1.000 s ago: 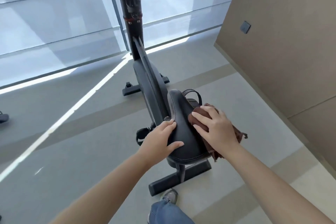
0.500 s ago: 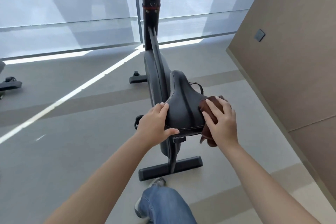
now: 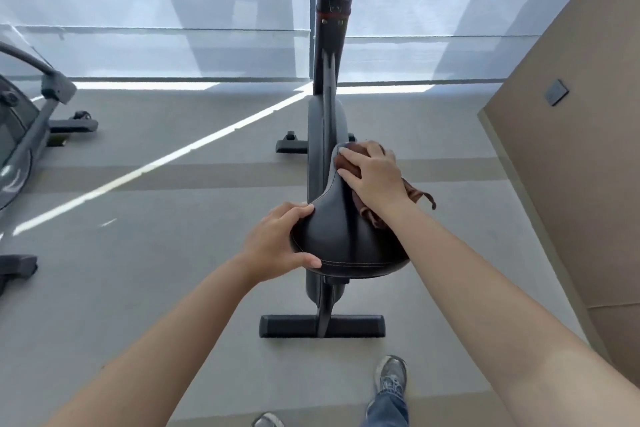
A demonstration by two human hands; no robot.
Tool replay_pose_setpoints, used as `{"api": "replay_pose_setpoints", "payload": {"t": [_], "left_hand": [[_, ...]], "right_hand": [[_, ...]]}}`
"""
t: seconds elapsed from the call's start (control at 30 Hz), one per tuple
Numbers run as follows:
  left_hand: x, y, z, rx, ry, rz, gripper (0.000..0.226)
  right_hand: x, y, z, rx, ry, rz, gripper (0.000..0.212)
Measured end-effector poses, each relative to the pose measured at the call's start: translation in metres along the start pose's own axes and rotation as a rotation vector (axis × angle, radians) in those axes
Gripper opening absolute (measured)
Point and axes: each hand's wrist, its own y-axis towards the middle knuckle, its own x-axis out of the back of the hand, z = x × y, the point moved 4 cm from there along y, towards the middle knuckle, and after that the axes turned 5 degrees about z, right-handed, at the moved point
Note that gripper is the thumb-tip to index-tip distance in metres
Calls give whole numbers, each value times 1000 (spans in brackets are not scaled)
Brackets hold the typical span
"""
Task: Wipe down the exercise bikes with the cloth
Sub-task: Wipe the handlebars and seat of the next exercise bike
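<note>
Cloth (image 3: 347, 160) under right hand (image 3: 375, 180), on saddle (image 3: 343, 239)

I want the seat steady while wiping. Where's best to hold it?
Probably hold the seat at its wide rear corner, from the left: it flares there, giving a rim to wrap, as the left hand does, leaving the narrow nose to the right hand and cloth.

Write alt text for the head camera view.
A person's right hand presses a brown cloth onto the narrow front of a black exercise bike saddle, while the left hand grips the saddle's left edge. A second bike stands at far left.
</note>
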Motion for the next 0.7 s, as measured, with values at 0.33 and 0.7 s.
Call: {"api": "replay_pose_setpoints", "payload": {"t": [0.33,0.7], "left_hand": [[0,-9,-12,180,60,20,89],[-21,-38,-29,382,8,-275,67]], "right_hand": [[12,-52,2,180,3,90,50],[7,-38,27,645,-93,225,41]]}}
